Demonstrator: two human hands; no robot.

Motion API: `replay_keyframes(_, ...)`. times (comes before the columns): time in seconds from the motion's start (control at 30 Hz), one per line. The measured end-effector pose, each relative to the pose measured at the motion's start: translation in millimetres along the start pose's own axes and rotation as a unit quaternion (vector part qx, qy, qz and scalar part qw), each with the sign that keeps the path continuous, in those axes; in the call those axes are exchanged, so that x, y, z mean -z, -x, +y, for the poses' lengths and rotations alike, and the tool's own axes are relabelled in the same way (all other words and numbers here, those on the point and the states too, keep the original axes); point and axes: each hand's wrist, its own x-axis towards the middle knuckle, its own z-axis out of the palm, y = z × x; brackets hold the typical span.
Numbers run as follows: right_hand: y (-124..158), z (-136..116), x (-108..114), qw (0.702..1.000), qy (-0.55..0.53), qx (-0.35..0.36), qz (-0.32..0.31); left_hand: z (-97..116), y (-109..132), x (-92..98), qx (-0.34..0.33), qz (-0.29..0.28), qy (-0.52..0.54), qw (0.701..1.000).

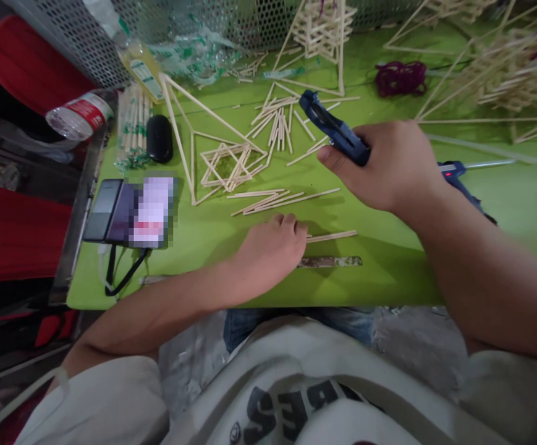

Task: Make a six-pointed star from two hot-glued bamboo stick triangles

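The right hand is raised over the middle of the green desk, its fingers clenched around the handle of a blue cutter whose dark nose points away towards the far left. The left hand rests lower, near the front edge of the desk, knuckles up and fingers curled down over the end of a wooden stick. The stick runs out to the right from under them, though the fingertips themselves are hidden. Just in front of that stick lies a flat mottled strip. A loose row of sticks lies just beyond the left hand, and farther back is a star-shaped stick frame set inside a larger triangle. A blue glue gun lies behind the right wrist. A phone sits at the left, with a black case and a plastic bottle beyond it. Purple yarn lies at the back.
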Motion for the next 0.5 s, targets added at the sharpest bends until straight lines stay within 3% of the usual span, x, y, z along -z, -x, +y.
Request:
replay_keyframes(0.13, 1, -2, 0, 1.0, -0.003, 0.001, -0.006, 7, 5, -1.8, -0.022, 0.044, -0.024, 0.999)
replay_keyframes(0.3, 1, -3, 1, 1.0, -0.002, -0.002, -0.007, -6, 3, 0.2, -0.033, 0.026, 0.007, 0.999)
replay_keyframes(0.4, 1, 0, 3, 1.0, -0.006, -0.008, 0.008, -24, 3, 0.9, 0.004, 0.07, 0.111, 0.991)
replay_keyframes(0.5, -1, 8, 2, 0.999, -0.019, -0.015, 0.027, -40, 3, -1.5, 0.027, 0.162, 0.295, 0.941)
